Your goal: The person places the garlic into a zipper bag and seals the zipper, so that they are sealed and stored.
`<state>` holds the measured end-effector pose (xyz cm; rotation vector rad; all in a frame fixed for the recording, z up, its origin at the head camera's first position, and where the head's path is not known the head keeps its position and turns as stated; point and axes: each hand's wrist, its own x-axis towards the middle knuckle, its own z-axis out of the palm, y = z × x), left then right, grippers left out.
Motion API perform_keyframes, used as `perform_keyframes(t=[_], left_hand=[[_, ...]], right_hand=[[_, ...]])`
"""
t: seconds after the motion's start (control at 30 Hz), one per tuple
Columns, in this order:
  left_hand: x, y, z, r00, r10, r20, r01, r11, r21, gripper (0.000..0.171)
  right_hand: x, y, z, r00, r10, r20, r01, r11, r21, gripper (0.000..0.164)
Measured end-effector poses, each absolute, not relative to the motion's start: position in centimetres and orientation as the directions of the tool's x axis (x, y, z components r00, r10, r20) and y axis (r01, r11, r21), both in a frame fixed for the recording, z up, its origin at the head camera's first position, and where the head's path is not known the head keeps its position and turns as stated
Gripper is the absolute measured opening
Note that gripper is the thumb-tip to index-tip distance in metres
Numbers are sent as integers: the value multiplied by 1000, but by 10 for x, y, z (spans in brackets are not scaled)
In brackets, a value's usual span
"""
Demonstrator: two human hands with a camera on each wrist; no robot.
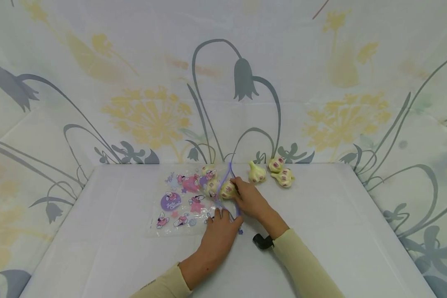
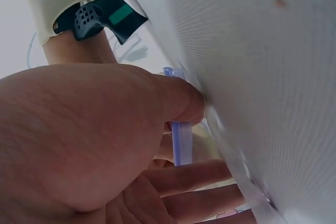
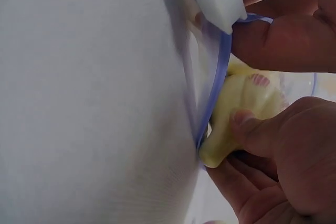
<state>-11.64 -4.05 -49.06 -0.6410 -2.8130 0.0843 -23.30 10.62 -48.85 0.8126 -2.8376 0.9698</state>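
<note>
A clear zip bag (image 1: 170, 202) with pink and purple cartoon prints lies flat, its purple-edged mouth spread apart toward the right. My left hand (image 1: 219, 234) holds the near side of that mouth, its thumb against the purple zip strip (image 2: 182, 140). At the opening, my right hand (image 1: 251, 200) pinches a garlic bulb (image 3: 252, 95) between thumb and fingers, beside the purple rim. Other garlic bulbs (image 1: 210, 188) show through the plastic inside the bag, partly covered by its prints. A pale slider (image 3: 218, 3) sits on the zip strip near the left hand.
Three more garlic bulbs lie outside on the white table (image 1: 320, 231): one (image 1: 258, 173) alone, and two (image 1: 284, 178) touching or nearly so farther right. Behind the table hangs a flower-patterned cloth (image 1: 223, 103). A black wrist device (image 1: 263, 241) sits at the right sleeve cuff.
</note>
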Motion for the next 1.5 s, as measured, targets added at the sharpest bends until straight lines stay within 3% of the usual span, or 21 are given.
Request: perform_keyframes(t=[0.47, 0.87, 1.2, 1.37, 1.5], left_hand=[[-112, -39, -494, -861, 401, 312, 383, 916, -119, 20], [-114, -39, -496, -841, 398, 367, 378, 917, -127, 19], [-114, -39, -494, -853, 402, 332, 382, 915, -128, 21], [-113, -39, -492, -871, 401, 285, 383, 916, -119, 24], [-114, -39, -491, -877, 401, 265, 382, 916, -124, 26]], right_hand=[[-239, 91, -488, -843, -471, 260, -538, 744, -396, 17], [-244, 80, -487, -844, -423, 329, -512, 817, -264, 17], [-244, 89, -492, -855, -431, 290, -517, 760, -395, 6], [-243, 95, -494, -855, -438, 276, -518, 710, -478, 11], [-240, 100, -494, -871, -421, 253, -491, 721, -490, 24]])
